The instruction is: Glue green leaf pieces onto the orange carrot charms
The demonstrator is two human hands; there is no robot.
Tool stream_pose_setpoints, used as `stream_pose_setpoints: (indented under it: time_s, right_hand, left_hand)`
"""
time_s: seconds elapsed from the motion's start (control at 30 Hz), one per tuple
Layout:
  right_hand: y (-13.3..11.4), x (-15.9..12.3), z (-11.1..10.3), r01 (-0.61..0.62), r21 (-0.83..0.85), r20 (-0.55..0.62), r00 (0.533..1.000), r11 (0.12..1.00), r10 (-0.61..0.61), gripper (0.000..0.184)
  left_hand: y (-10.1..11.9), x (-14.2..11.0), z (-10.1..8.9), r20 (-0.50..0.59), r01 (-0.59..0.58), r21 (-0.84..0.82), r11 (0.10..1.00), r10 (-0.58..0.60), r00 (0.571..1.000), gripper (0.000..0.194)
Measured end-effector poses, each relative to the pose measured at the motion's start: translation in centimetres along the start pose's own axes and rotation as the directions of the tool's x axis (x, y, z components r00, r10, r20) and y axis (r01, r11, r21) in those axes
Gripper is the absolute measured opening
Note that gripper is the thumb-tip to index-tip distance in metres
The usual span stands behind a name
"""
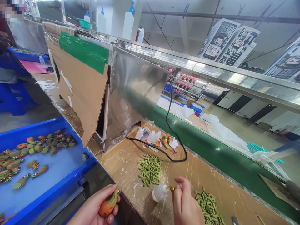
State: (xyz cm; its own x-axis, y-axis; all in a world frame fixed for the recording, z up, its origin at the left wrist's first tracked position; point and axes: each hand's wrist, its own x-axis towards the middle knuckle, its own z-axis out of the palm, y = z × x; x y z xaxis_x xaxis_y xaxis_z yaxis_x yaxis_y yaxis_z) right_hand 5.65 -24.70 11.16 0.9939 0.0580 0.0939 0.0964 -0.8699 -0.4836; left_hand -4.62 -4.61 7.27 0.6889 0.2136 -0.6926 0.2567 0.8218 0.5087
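Fingers [114,208] of the left hand [92,210] clench an orange, green-topped figure [107,205]; right hand [186,203] pinches a yellow-tipped piece [172,188].

Right hand [185,201] hemmed by green pieces [208,206], glue bottle [159,192] — black cable [168,150] probably blocks farther reach.

The left hand [95,206] and the right hand [186,203], one on each side of the white glue bottle [159,193], are bare, with short nails, and the bare wrists run down past the bottom edge of the view.
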Motion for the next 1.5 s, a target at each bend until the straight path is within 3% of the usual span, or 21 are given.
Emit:
stream_pose_setpoints:
  time_s: [1.13, 1.3, 1.5]
  right_hand:
    - [-0.4, 0.1, -0.6, -0.005, -0.129, 0.078, 0.997, 0.992, 0.016, 0.033]
    - [-0.3, 0.2, -0.6, -0.002, -0.121, 0.099, 0.995, 0.993, 0.014, 0.033]
    - [0.0, 0.3, -0.6, 0.024, -0.099, 0.112, 0.994, 0.995, -0.013, 0.033]
  left_hand:
    - [-0.2, -0.5, -0.5, 0.088, -0.036, 0.059, 0.998, 0.031, 0.996, 0.025]
    - [-0.7, 0.6, -0.9, 0.141, -0.047, 0.051, 0.998, 0.039, 0.989, 0.031]
    - [-0.7, 0.2, -0.9, 0.194, -0.025, 0.064, 0.998, 0.012, 0.981, 0.024]
